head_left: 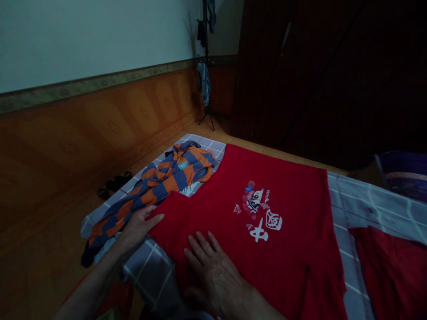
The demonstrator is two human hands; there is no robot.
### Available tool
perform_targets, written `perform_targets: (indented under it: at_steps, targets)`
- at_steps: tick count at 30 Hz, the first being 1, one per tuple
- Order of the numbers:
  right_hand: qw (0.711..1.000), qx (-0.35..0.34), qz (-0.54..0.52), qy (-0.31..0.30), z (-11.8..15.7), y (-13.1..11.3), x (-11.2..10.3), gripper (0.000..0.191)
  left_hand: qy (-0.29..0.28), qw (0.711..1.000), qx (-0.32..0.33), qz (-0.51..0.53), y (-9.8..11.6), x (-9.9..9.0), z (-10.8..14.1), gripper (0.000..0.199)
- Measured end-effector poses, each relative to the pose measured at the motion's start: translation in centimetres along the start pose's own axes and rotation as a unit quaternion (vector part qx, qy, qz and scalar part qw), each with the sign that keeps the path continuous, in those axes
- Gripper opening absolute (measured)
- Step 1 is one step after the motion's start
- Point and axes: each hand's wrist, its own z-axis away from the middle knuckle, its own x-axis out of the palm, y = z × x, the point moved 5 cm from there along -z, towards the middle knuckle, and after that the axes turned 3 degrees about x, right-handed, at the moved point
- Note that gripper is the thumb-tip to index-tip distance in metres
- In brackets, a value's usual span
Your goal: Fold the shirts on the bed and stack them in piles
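A red T-shirt [213, 195] with a white and coloured print lies spread on a grey checked sheet [353, 200]. My left hand [142, 224] is at the end of its left sleeve, thumb on top of the cloth and the other fingers partly hidden, pinching the sleeve edge. Flat on the shirt, near its lower left part, rests my right hand [213, 271] with its fingers spread. Just beyond my left hand lies a crumpled orange and blue checked garment [163, 184].
Another red garment [390, 266] lies at the right. A black stand [207, 98] with hanging clothes is in the far corner, beside a dark wardrobe [300, 80]. Dark shoes [115, 183] are on the floor at left. A purple bag [403, 173] is at the right edge.
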Motion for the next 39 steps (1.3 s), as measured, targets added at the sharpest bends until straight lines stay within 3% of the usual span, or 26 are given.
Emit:
perform_targets:
  at_steps: [4, 8, 11, 13, 16, 18, 22, 25, 30, 32, 36, 39]
  targets:
    - [1.0, -0.019, -0.002, 0.005, 0.2, -0.5, -0.4, 0.064, 0.024, 1.0, -0.001, -0.013, 1.4, -0.6, -0.7, 0.049]
    - [0.999, -0.034, -0.005, 0.013, 0.4, -0.8, -0.8, 0.058, 0.011, 0.995, 0.059, -0.076, 3.7, 0.4, -0.6, 0.047]
    - [0.999, -0.04, 0.015, 0.019, 0.3, -0.9, -0.7, 0.058, -0.012, 0.976, 0.149, -0.156, 5.6, 3.2, 0.6, 0.035]
    - [0.998, -0.041, 0.026, 0.029, 0.2, -0.8, -0.6, 0.058, -0.071, 0.956, 0.199, -0.204, 6.2, 5.9, 1.6, 0.03]
    - [0.997, -0.043, 0.033, 0.048, 0.1, -0.9, -0.6, 0.057, -0.173, 0.919, 0.234, -0.266, 5.8, 9.2, 2.8, 0.031]
    - [0.996, -0.053, 0.038, 0.058, 0.1, -0.9, -0.5, 0.054, -0.205, 0.904, 0.233, -0.294, 5.1, 10.2, 3.1, 0.034]
    - [0.993, -0.08, 0.04, 0.077, 0.1, -1.2, -0.2, 0.037, -0.238, 0.898, 0.215, -0.302, 4.0, 10.3, 3.2, 0.035]
    - [0.99, -0.07, 0.007, 0.126, 0.4, -1.3, -0.4, 0.022, -0.261, 0.893, 0.208, -0.303, 4.0, 10.0, 3.4, 0.036]
    - [0.973, -0.006, -0.015, 0.23, 1.2, -0.8, -2.0, 0.03, -0.318, 0.859, 0.218, -0.337, 5.4, 9.0, 4.0, 0.025]
    - [0.979, 0.013, 0.007, 0.205, 1.1, -0.4, -2.0, 0.04, -0.312, 0.85, 0.231, -0.356, 6.3, 8.3, 3.7, 0.022]
    - [0.995, 0.003, 0.019, 0.096, 0.6, 0.0, -0.9, 0.052, -0.225, 0.866, 0.256, -0.366, 7.6, 7.5, 2.2, 0.026]
    - [0.996, -0.009, 0.01, 0.09, 0.8, -0.2, -0.7, 0.052, -0.199, 0.864, 0.28, -0.369, 7.6, 8.3, 1.0, 0.029]
